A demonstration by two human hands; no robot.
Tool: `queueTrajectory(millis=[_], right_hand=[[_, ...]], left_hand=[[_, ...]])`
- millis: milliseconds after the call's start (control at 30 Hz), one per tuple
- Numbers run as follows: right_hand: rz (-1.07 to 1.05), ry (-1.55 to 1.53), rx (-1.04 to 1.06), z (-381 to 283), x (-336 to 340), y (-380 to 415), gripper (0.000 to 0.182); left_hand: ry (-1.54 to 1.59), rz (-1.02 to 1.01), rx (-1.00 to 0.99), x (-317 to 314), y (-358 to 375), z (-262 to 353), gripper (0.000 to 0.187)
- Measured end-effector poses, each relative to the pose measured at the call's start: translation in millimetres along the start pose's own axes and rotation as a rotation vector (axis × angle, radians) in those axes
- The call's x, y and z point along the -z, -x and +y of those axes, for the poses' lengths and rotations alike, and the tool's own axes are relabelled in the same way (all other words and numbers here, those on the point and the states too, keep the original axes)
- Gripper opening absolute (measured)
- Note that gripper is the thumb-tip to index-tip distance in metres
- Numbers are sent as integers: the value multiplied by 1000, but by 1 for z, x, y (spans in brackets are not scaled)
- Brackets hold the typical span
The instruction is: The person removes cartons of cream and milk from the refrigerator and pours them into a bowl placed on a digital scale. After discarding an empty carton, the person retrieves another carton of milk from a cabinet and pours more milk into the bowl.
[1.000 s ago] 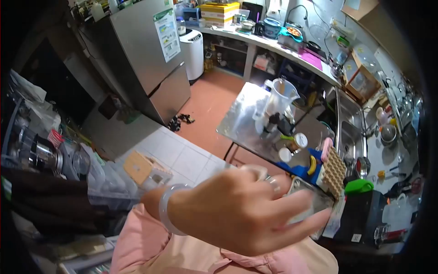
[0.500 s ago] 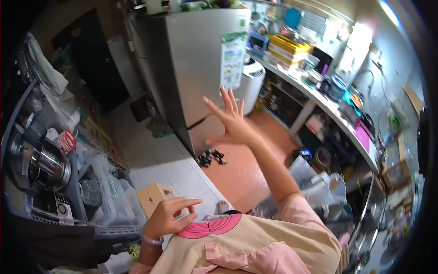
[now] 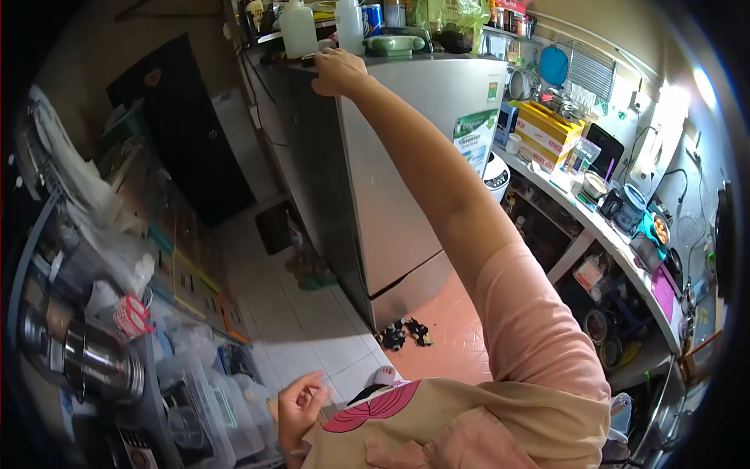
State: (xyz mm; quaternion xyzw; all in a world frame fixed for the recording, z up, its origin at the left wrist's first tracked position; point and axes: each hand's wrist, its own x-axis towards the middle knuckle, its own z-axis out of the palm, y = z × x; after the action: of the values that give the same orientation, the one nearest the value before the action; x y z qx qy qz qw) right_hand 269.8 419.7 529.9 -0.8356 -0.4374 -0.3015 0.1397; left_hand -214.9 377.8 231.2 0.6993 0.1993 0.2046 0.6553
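Note:
My right hand (image 3: 338, 72) reaches far up to the front top edge of the grey refrigerator (image 3: 398, 156). Its fingers curl down over something small at that edge, which I cannot make out. Just behind the fingers stand a pale plastic bottle (image 3: 299, 31) and a white bottle (image 3: 349, 27). Low in front of my body is my left hand (image 3: 301, 402), loosely curled with thumb and fingers apart and nothing in it. It is nearest to the front of my beige and pink shirt (image 3: 422, 414).
A green lidded container (image 3: 394, 44), a blue can (image 3: 373, 19) and a plastic bag (image 3: 457, 23) sit on the refrigerator. Left is a shelf with a steel pot (image 3: 98, 363) and clear bins (image 3: 211, 414). A cluttered counter (image 3: 617, 242) runs along the right. Black cloths (image 3: 402, 334) lie on the floor.
My right hand has risen from mid-air, fingers spread, to the refrigerator's top edge, where its fingers now curl. The view has tilted up. My left hand stays low before my body.

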Motion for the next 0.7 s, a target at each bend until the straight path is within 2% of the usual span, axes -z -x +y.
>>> queueTrajectory(millis=[67, 167, 200, 267, 333, 400, 433, 500, 567, 633, 667, 700], right_hand=[[-56, 15, 5, 5, 8, -17, 46], [-218, 11, 11, 7, 8, -17, 41], [-178, -27, -17, 7, 4, -11, 41], [-80, -98, -71, 2, 5, -5, 40], [-17, -143, -36, 10, 33, 35, 36], [136, -203, 82, 27, 58, 86, 28], [193, -251, 139, 39, 76, 112, 31], [227, -297, 85, 50, 120, 168, 31], [285, -342, -42, 70, 144, 215, 34], [460, -410, -5, 88, 160, 257, 21], [446, -415, -13, 103, 165, 272, 21], [560, -477, 8, 118, 170, 287, 16]], left_hand=[[-215, -68, -59, 12, -45, 8, 30], [-66, -166, -217, 3, -107, 41, 29], [25, -199, -266, -7, -124, 54, 28], [-24, -262, -399, -19, -155, 68, 28], [-25, -290, -375, -31, -175, 80, 28], [-18, -313, -340, -47, -181, 79, 29], [10, -342, -348, -57, -186, 77, 31], [58, -405, -366, -76, -193, 72, 37], [4, -381, -329, -89, -198, 69, 42], [-108, -340, -258, -102, -201, 62, 51], [-107, -341, -241, -108, -207, 57, 51], [-116, -332, -236, -113, -216, 51, 59]])
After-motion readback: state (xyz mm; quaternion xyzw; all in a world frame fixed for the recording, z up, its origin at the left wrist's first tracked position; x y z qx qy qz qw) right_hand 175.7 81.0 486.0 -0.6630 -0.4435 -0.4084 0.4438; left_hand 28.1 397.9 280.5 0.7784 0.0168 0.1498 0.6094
